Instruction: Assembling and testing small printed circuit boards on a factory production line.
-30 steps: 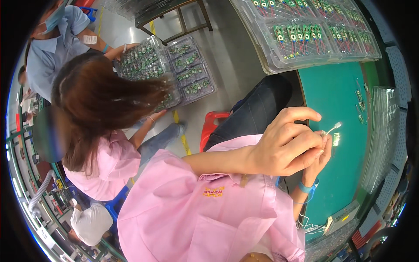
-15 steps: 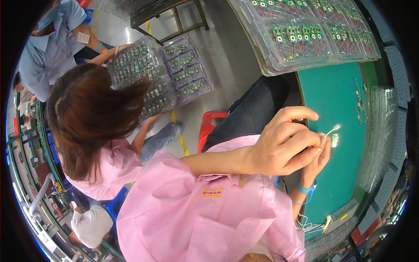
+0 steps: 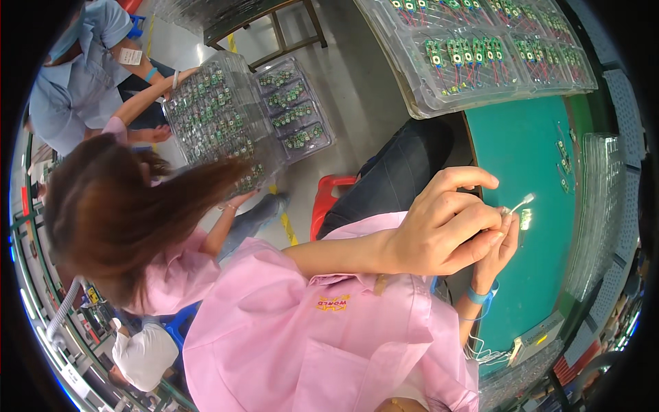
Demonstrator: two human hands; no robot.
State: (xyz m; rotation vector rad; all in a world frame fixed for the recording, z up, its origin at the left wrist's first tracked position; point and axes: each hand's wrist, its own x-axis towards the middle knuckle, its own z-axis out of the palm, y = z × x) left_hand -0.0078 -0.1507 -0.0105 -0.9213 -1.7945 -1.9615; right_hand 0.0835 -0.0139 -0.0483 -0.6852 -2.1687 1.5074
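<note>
The left hand curls its thumb and fingers in toward the right hand, leaving only a narrow pinch, with one finger arched free; the right hand's fingertips meet them closely from four o'clock. From this pinch a white lead pokes out toward two o'clock; which hand grips it is hidden. A hard tug could strain the lead at its root, and loose fingertips could let it slip. Just beyond lies a brightly lit small piece, perhaps a circuit board; I cannot tell whether it is held or resting on the green mat. A sleeve or wristband cord could snag the white wires at six o'clock. Farther out, loose boards lie toward half past one, and a clear tray of wired boards stands at twelve.
</note>
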